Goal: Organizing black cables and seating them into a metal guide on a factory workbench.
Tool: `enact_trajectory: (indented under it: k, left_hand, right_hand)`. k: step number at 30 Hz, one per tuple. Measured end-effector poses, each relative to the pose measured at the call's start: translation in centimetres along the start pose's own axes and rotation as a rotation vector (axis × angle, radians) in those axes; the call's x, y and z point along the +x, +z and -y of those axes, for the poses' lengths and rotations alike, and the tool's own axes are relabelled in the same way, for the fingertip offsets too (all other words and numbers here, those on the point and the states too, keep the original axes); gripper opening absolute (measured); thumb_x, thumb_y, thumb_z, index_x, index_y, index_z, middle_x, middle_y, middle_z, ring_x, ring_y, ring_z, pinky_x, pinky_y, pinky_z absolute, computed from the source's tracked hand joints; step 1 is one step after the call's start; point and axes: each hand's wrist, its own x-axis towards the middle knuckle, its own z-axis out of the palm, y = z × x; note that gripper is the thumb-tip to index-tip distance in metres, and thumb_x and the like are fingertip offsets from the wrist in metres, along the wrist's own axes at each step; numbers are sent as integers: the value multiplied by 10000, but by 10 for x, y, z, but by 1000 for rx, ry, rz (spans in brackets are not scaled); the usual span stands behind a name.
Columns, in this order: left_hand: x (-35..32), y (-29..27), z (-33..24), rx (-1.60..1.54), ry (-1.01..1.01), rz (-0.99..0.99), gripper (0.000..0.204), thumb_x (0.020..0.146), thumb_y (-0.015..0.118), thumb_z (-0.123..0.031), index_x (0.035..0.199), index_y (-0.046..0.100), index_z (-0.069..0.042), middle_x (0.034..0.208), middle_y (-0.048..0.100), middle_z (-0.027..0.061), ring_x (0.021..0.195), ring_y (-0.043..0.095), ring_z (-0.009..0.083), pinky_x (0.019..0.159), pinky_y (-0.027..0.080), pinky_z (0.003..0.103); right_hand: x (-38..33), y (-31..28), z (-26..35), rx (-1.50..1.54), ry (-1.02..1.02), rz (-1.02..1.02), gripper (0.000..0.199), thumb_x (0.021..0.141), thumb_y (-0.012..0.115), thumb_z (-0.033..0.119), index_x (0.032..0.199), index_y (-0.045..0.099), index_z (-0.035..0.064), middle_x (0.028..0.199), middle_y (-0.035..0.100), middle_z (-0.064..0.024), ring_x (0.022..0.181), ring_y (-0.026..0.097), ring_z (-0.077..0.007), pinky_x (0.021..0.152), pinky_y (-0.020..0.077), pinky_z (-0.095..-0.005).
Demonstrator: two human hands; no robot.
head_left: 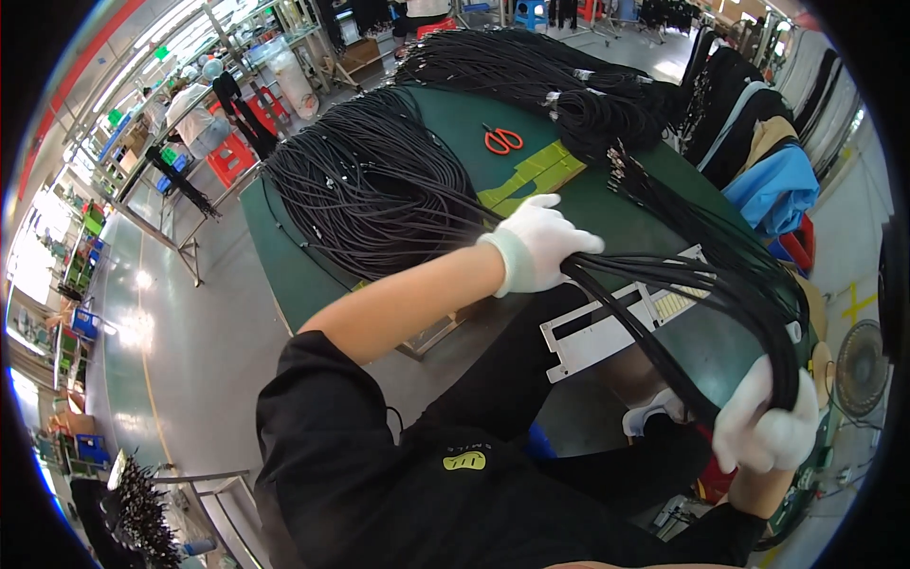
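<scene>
Both of my hands wear white gloves. My left hand (pixel 542 247), over the table's near edge, is closed around a bundle of black cables (pixel 697 275). From there the bundle runs right and bends down in a loop. My right hand (pixel 768 419) grips the lower part of that loop at the right, its fingers wrapped round the cables. Just beyond my left hand lies a large heap of black cables (pixel 365 180), with strands reaching toward that hand. Below the held bundle a pale slotted metal plate (pixel 597 343) sits at the table's edge.
On the green table (pixel 455 109) lie red-handled scissors (pixel 503 141) and a yellow-green board (pixel 540 175). More black cables (pixel 531 71) are piled at the far side. A blue cloth (pixel 775 190) hangs at the right, near a round fan (pixel 861 368). A red stool (pixel 230 159) stands left.
</scene>
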Motion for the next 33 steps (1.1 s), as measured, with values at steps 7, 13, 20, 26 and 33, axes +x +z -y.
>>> enact_trajectory:
  k: [7,13,20,26,33]
  left_hand:
    - [-61,-83,106,479,-401,-273,300,709,734,-147,991,742,-247,894,707,23,932,644,254,938,416,430]
    - [-76,-180,156,594,-454,-556,270,834,712,-360,1084,736,-262,981,722,33,984,652,272,934,471,395]
    - [-43,-163,118,745,-466,-142,331,800,728,-239,1130,702,-251,1130,688,7,1189,572,211,1156,239,522]
    - [-88,-19,168,540,-431,-16,783,817,721,-361,1506,367,-246,1443,458,219,1344,438,380,1171,236,536]
    - [-103,-46,215,124,-386,293,1084,760,737,-553,1576,168,-121,1526,264,360,1452,238,465,1196,203,452]
  right_hand:
    - [-61,-70,-19,-39,-363,-663,287,1075,330,184,1156,468,-55,638,438,25,348,299,-58,311,254,-230]
    - [-91,-128,-25,19,-416,-887,298,1104,266,211,1151,442,-25,503,285,89,332,242,-21,309,212,-216]
    - [-166,-148,-16,-22,-426,-1072,411,1092,347,174,1403,403,-89,658,388,105,433,205,10,440,276,-151]
    - [-232,-192,-52,215,-277,-1077,368,1087,385,199,1306,513,-68,615,231,92,424,193,-9,415,195,-204]
    - [-279,-190,-63,260,-182,-1277,340,1066,458,244,1244,567,-24,587,270,94,399,194,-19,399,203,-213]
